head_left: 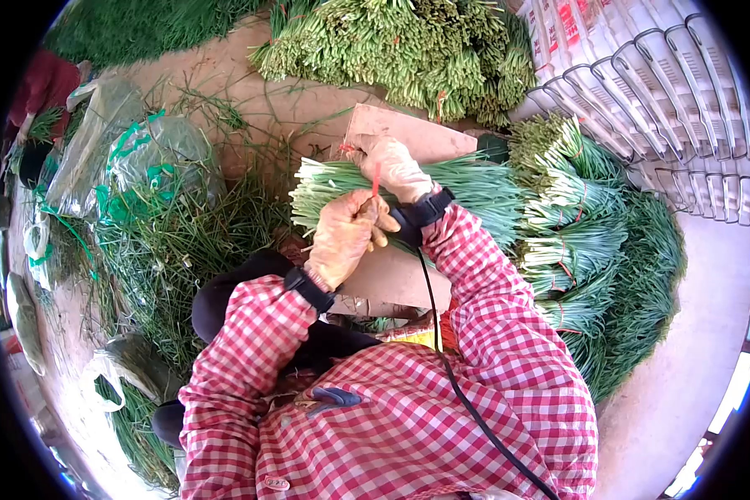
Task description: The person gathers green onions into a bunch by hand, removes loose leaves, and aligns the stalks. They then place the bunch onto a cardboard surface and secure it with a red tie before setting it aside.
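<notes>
A bundle of long green stalks [475,190] with pale cut ends lies across a board [408,133]. My left hand [342,236], in a light glove, is in front of the bundle with its fingers pinched on a red tie [376,178] that stands up between the hands. My right hand [392,167], also gloved, lies over the top of the bundle near the pale ends. Its fingers are curled, with a bit of red at the fingertips. What else these fingers hold is too small to tell.
Tied bundles [567,250] are stacked at right, beside stacked white crates [642,75]. A large pile of bundles [392,50] lies behind the board. Loose stalks [158,275] and clear plastic bags [162,158] are at left. Another person's dark red sleeve [48,83] shows at far left.
</notes>
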`<state>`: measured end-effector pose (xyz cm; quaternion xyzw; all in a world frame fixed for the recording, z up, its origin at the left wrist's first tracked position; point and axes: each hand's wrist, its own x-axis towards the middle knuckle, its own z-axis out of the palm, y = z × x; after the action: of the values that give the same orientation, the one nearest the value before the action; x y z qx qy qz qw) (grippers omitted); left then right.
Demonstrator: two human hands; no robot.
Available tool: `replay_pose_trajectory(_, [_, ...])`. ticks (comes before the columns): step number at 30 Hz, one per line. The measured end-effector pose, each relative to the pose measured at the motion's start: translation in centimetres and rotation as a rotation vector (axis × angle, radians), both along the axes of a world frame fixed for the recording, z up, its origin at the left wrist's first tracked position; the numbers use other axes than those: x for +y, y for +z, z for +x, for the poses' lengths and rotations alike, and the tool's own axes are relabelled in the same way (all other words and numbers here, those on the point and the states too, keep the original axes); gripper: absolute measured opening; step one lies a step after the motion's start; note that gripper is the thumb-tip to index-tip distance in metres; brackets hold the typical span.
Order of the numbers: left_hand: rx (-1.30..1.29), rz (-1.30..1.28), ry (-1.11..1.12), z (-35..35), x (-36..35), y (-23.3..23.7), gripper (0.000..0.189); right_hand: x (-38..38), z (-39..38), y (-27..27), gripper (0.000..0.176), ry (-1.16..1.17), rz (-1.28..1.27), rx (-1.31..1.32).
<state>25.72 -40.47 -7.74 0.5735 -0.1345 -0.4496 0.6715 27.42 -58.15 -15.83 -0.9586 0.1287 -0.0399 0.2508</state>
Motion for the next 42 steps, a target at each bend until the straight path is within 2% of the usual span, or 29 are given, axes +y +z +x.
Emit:
replay_pose_trajectory(3, [0.016, 0.068, 0.036, 1.0, -1.6, -0.9, 0.022, -0.7, -0.2, -3.3, 0.029, -0.042, 0.121, -0.008])
replay_pose_trajectory(4, [0.030, 0.094, 0.027, 1.6, -2.0, -1.1, 0.023, -0.3, -0.4, -2.1, 0.025, -0.087, 0.081, 0.085])
replay_pose_trajectory(7, [0.101, 0.142, -0.047, 4.0, -2.9, -1.7, 0.023, 0.4, -1.2, 2.2, 0.021, -0.184, 0.634, 0.011])
replay_pose_trajectory(8, [0.129, 0.205, -0.087, 4.8, -3.4, -1.4, 0.023, 0.0, -1.0, 2.8, 0.018, -0.170, 0.565, 0.127])
replay_pose_trajectory(11, [0.151, 0.284, -0.159, 6.2, -4.1, -1.7, 0.025, -1.4, -0.3, 0.9, 0.018, -0.215, 0.611, 0.192])
replay_pose_trajectory(15, [0.189, 0.308, -0.174, 6.8, -4.5, -1.8, 0.028, -2.7, -0.1, -0.7, 0.018, -0.271, 0.805, 0.206])
replay_pose_trajectory(22, [0.176, 0.327, -0.148, 6.6, -4.3, -2.0, 0.032, -2.3, -0.5, 0.3, 0.015, -0.237, 0.940, 0.167])
replay_pose_trajectory(34, [0.167, 0.260, -0.071, 5.9, -3.7, -2.0, 0.035, -1.7, -1.7, 2.0, 0.021, -0.133, 0.827, 0.100])
replay_pose_trajectory(37, [0.167, 0.239, -0.050, 5.5, -3.4, -2.3, 0.033, -1.9, -2.2, 0.6, 0.022, -0.048, 0.837, -0.023])
replay_pose_trajectory(41, [0.142, 0.241, -0.034, 5.1, -3.4, -2.1, 0.032, -2.1, -1.7, 0.7, 0.021, -0.208, 0.969, 0.089])
replay_pose_trajectory(42, [0.142, 0.250, -0.050, 5.3, -3.4, -2.1, 0.031, -2.1, -1.7, 1.1, 0.020, -0.181, 0.945, 0.084])
